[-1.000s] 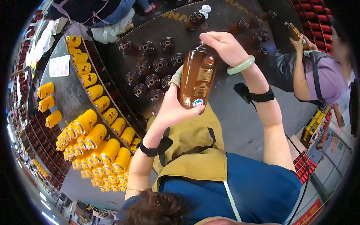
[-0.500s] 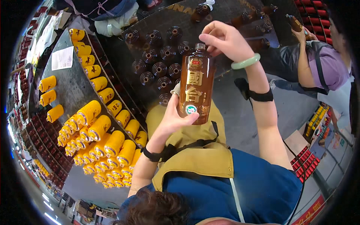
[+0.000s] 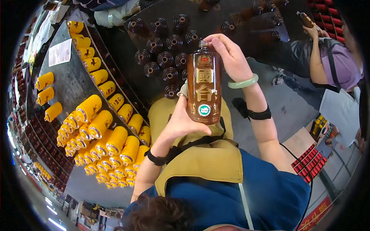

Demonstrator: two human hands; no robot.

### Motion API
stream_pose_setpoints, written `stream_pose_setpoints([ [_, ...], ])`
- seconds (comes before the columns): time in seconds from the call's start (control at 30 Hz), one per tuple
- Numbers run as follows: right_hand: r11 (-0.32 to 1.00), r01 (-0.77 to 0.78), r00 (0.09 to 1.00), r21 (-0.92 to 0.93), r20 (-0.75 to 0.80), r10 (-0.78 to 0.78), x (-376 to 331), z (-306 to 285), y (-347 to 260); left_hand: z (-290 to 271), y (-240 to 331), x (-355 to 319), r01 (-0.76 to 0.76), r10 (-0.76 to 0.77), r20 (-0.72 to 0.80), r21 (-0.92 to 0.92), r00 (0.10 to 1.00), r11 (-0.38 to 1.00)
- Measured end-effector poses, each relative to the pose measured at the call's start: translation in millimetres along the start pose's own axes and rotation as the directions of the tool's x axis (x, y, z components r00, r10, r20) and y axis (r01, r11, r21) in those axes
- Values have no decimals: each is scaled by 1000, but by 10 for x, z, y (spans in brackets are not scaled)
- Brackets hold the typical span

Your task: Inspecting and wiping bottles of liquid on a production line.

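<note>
An amber glass bottle with gold raised lettering and a round green-and-white sticker stands upright in front of my chest. My left hand holds it from the lower left, thumb stretched below the base and the other fingers hidden behind the glass. Pale cloth shows between that hand and the bottle's left side. At the top, my right hand pinches the bottle's neck between thumb and fingers. A light green bangle circles the right wrist.
Several brown bottles stand on the dark table ahead. Yellow bottles are stacked at left and lined along a curved rail. At right, a co-worker in purple holds another bottle. Red bottles lie lower right.
My right hand has come down onto the bottle's neck. The bottle has shifted slightly right, and my left thumb has slid off its front, leaving the round sticker uncovered.
</note>
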State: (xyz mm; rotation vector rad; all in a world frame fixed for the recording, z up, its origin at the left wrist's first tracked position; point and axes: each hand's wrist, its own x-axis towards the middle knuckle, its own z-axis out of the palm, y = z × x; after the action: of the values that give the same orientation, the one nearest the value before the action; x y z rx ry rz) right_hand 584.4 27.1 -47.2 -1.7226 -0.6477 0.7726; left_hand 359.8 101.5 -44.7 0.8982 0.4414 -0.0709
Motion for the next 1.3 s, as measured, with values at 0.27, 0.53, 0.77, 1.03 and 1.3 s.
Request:
stream_pose_setpoints([
  [0.27, 1000, 8, 1000, 5, -14, -8, -5, 102, 105, 68, 115, -66, 61, -61, -6, -47, 998, 997],
  [0.53, 998, 24, 999, -62, -40, -26, -60, 144, 18, 106, 148, -32, 22, -21, -26, 62, 999, 998],
  [0.77, 958, -119, 990, 261, -40, 134, -244, 358, -25, 144, 76, -31, -182, 442, -159, 752, 883, 634],
  [1.03, 424, -421, 904, 802, 329, 275, -371, 403, -71, 162, -26, -65, -260, 274, -187, 99, 943, 961],
  [1.3, 387, -387, 921, 837, 333, 201, -358, 428, -131, 136, -17, -147, -198, 236, -128, 257, 963, 946],
])
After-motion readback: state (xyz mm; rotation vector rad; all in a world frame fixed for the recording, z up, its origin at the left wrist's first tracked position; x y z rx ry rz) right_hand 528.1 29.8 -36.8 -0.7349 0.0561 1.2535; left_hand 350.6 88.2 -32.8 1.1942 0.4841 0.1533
